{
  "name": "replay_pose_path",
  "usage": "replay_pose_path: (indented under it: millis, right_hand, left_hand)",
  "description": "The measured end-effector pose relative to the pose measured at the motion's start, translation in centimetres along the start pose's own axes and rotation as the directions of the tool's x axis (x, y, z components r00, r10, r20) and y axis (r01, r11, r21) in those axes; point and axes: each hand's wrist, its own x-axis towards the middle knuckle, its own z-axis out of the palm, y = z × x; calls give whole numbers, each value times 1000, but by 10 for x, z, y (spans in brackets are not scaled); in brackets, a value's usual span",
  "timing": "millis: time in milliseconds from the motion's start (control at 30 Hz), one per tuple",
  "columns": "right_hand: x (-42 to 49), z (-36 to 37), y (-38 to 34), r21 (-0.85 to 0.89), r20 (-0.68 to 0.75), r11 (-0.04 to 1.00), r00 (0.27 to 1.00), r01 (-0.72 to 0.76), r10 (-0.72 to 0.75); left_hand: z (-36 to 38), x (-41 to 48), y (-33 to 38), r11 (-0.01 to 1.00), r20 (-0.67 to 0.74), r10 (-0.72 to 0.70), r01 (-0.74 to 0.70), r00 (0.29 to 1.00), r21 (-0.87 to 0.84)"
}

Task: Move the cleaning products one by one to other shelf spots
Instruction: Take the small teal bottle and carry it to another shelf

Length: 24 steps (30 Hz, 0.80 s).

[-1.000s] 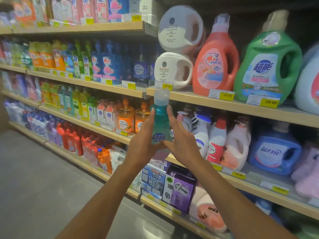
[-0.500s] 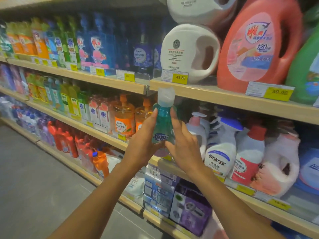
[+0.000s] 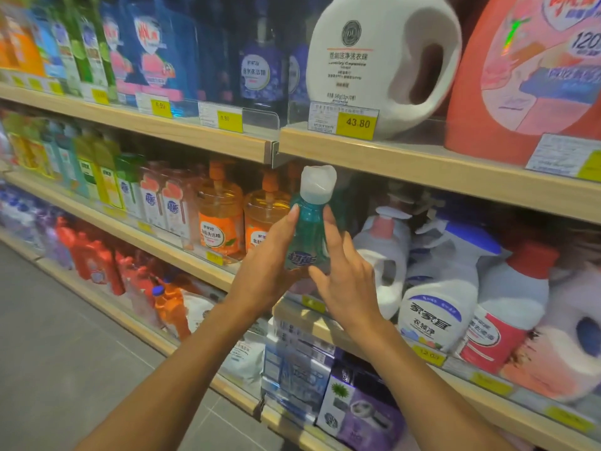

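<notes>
Fingers (image 3: 331, 222) of both hands hold a teal bottle (image 3: 305, 236) upright in front of the middle shelf (image 3: 175, 252).
Head view: the left hand (image 3: 266, 268) cups and grips it, and the right hand (image 3: 348, 284) presses with straight fingers. Keep it level, with the cap clear of the upper shelf edge (image 3: 422, 164).

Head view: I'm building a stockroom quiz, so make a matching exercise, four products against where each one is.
1. white jug
2. purple box
3. teal bottle
4. orange pump bottle

a. between left hand and right hand
b. behind the 43.80 price tag
c. standing left of the hands
d. lower than the hands

Pairs: 1-b, 2-d, 3-a, 4-c.
</notes>
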Motion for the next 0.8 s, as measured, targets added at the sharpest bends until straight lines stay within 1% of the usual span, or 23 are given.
replay_pose_path:
  millis: [200,300,400,567,700,800]
  right_hand:
    - [3,14,8,-24,16,1000,1000,10,-9]
    - [12,18,12,-4,22,1000,1000,-21,21]
    - [18,22,16,-4,27,999,999,-33,33]
    - [23,28,23,-41,59,997,996,-72,74]
    - [29,32,22,-96,67,985,986,-143,150]
    - [32,35,22,-107,73,978,979,-181,189]
  left_hand:
    - [13,-2,-17,997,-10,-55,55,998,-51]
    - [16,6,-25,991,18,-81,82,997,-109]
    - [19,14,-31,990,47,-86,90,995,-112]
    - [25,24,-42,981,133,-111,130,985,-145]
    - [27,32,-52,966,212,-92,138,973,-217]
    - [28,36,-57,964,249,-93,150,964,-218]
